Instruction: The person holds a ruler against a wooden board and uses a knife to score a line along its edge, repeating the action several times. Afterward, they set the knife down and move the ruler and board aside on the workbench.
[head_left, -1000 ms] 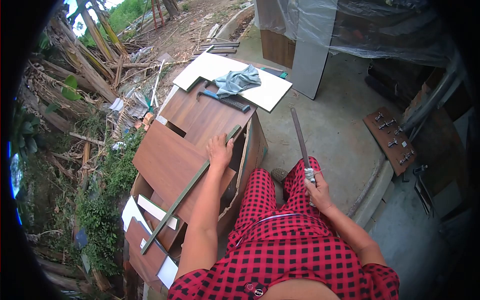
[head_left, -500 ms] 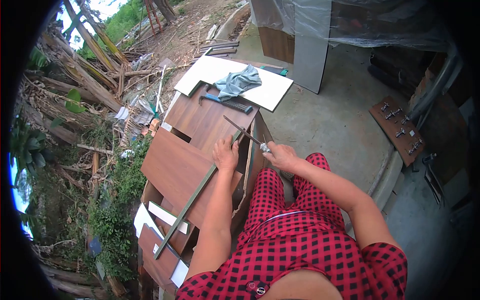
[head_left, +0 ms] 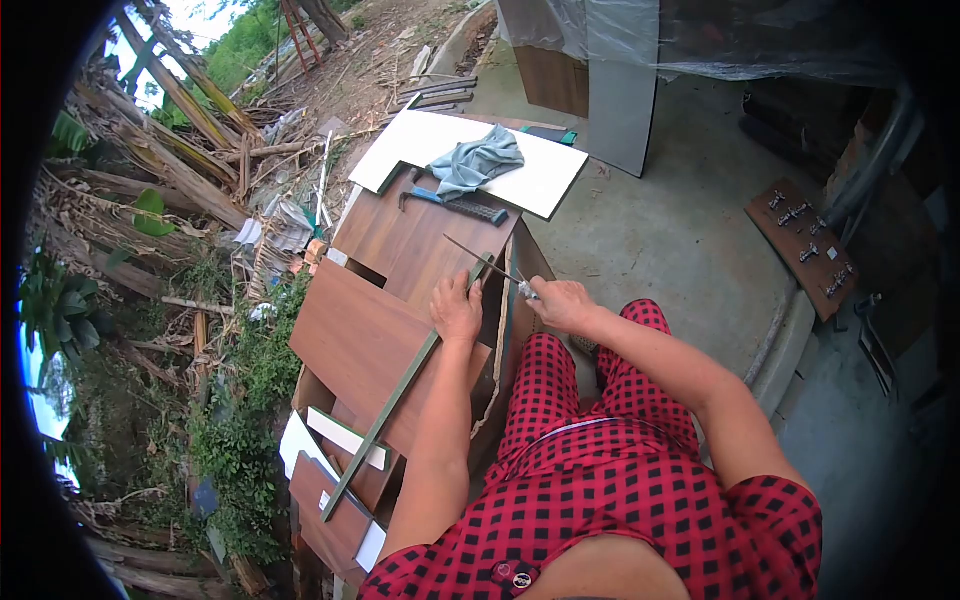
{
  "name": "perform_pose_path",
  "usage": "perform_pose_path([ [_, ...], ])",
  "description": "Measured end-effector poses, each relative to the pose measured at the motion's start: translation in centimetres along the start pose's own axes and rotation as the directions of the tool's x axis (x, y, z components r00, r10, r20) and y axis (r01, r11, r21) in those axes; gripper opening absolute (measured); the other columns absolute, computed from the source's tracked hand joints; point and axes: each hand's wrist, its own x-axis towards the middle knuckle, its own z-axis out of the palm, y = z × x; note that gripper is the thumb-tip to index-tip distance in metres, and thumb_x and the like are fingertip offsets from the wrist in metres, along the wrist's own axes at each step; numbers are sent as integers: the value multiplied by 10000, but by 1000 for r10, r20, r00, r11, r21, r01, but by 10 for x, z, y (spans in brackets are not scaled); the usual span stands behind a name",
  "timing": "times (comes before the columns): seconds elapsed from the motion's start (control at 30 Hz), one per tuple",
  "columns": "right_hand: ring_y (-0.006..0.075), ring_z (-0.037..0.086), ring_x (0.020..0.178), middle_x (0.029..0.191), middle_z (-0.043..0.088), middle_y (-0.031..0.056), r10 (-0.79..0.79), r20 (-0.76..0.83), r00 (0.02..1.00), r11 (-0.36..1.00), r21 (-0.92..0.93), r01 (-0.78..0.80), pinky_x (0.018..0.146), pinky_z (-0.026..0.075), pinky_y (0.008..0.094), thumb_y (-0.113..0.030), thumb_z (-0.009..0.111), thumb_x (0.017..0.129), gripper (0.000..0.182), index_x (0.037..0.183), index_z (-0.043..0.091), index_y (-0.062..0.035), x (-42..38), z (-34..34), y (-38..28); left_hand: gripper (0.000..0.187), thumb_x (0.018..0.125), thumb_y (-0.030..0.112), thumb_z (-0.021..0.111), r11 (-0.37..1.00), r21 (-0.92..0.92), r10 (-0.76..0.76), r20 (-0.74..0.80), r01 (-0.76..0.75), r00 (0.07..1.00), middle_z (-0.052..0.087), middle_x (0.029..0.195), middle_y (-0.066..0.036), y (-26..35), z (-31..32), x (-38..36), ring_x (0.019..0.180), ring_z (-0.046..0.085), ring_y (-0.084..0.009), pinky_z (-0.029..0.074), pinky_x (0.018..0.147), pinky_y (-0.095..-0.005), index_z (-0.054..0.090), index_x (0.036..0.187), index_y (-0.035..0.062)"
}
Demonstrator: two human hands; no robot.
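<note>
Over the brown panel (head_left: 360, 345), the left hand (head_left: 457, 308) bends its fingers, slightly parted, round the green strip (head_left: 380, 430) near its far end, while the right hand (head_left: 562, 303) has its fingers closed about the wrapped handle of a thin dark blade (head_left: 485, 260). A second ago that blade pointed up beside the person's right knee; now it crosses the strip's far end just beyond the left hand, though whether they touch cannot be told. Long, narrow and straight, the strip slants toward the lower left, over a smaller brown board (head_left: 318, 503).
</note>
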Motion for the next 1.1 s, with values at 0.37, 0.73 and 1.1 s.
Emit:
perform_pose_path([
  [0.37,414,598,803,795,618,224,-1,40,999,998,-57,3,730,455,498,-239,515,869,236,949,467,-22,-11,-10,3,279,827,312,595,999,12,-39,31,39,999,527,943,-64,3,-6,2,923,518,-283,417,773,-426,588,1076,186],
  [0.73,442,587,736,743,607,241,-33,78,996,978,-202,48,659,439,534,-232,533,859,239,915,434,-22,-22,-14,9,229,789,312,614,993,-95,-72,2,72,997,520,970,-56,-4,-3,-1,969,501,-263,402,824,-424,580,988,206],
  [1.1,456,578,745,753,605,250,6,66,998,966,-258,12,649,422,543,-249,520,880,229,934,436,-42,-13,-3,-1,252,789,308,616,979,-106,-163,97,173,982,516,973,-63,3,-17,-3,1004,489,-265,390,848,-426,609,1016,200],
])
